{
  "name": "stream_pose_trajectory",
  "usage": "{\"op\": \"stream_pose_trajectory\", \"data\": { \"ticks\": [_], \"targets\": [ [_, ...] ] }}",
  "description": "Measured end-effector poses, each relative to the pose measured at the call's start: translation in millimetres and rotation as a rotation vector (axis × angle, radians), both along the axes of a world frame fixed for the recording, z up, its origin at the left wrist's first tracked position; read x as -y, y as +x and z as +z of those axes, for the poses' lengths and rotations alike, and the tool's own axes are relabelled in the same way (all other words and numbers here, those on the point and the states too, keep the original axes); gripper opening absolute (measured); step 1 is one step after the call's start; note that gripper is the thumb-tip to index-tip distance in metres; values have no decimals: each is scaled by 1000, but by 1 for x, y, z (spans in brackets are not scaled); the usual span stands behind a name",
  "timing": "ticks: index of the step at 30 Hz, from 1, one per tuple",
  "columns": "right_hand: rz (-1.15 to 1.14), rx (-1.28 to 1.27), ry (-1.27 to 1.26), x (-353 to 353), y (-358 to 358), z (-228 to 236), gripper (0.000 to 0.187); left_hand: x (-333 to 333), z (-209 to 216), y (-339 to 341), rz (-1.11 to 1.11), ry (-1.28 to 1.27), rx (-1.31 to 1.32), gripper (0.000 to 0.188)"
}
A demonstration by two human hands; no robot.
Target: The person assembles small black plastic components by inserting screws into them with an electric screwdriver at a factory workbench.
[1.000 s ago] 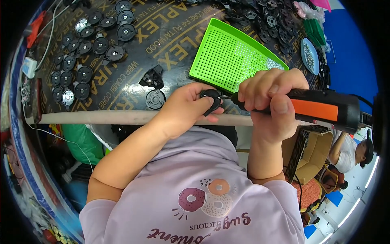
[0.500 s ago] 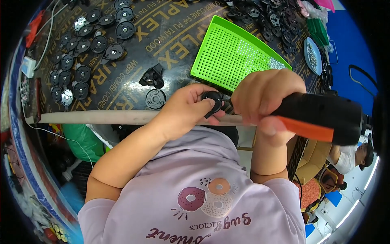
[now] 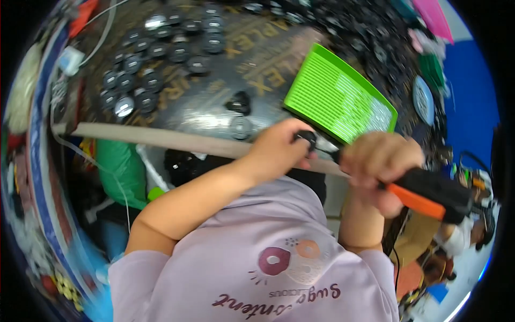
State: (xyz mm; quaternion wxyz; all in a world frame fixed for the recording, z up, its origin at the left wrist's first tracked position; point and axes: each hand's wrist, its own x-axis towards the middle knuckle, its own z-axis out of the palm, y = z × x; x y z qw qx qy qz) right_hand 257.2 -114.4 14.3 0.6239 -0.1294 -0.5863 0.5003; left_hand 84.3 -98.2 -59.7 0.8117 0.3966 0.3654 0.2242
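Note:
My left hand (image 3: pixel 279 147) pinches a small round black plastic part (image 3: pixel 306 138) above the table's near edge. Wrapped round a black and orange power screwdriver (image 3: pixel 437 196) is my right hand (image 3: pixel 382 160), its fingers blurred by motion. The tool's dark front end points left toward the part, with a gap that appears to remain between them. Beyond my left hand, a grey round piece (image 3: pixel 241 127) and a black angular part (image 3: pixel 239 103) lie on the table.
A bright green perforated tray (image 3: pixel 302 80) with small shiny pieces lies beyond my hands. Several round black assemblies (image 3: pixel 153 80) are grouped at far left. Black parts (image 3: pixel 370 48) heap at the back right, near a light blue dish (image 3: pixel 423 102). A pale edge strip (image 3: pixel 161 137) borders the table.
The whole view has shifted, so the table's things appear farther right and lower. My right hand and the screwdriver have come nearer to my body. The left hand keeps its pinch.

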Motion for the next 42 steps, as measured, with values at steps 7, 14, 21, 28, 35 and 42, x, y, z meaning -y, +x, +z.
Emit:
{"op": "stream_pose_trajectory", "data": {
  "ticks": [7, 14, 21, 28, 35, 42],
  "targets": [
    [-280, -61, -69, 26, 21, 20, 31, 34, 22, -114, -313, 959, -251, 26],
    [-327, -17, -163, 23, 30, 17, 31, 58, -27, -210, -358, 1071, -1178, 35],
    [-369, -40, -243, 16, 17, 19, 25, -44, 45, -151, 544, 1350, -1178, 19],
    [-432, 9, -231, 19, 23, 17, 25, -84, 26, -113, 593, 1244, -1501, 32],
    [-474, 0, -240, 7, 31, 19, 21, -88, 12, -109, 637, 1265, -1269, 31],
    [-546, -4, -251, 1, 44, 16, 20, -80, 21, -106, 745, 1032, -684, 21]
  ]
}}
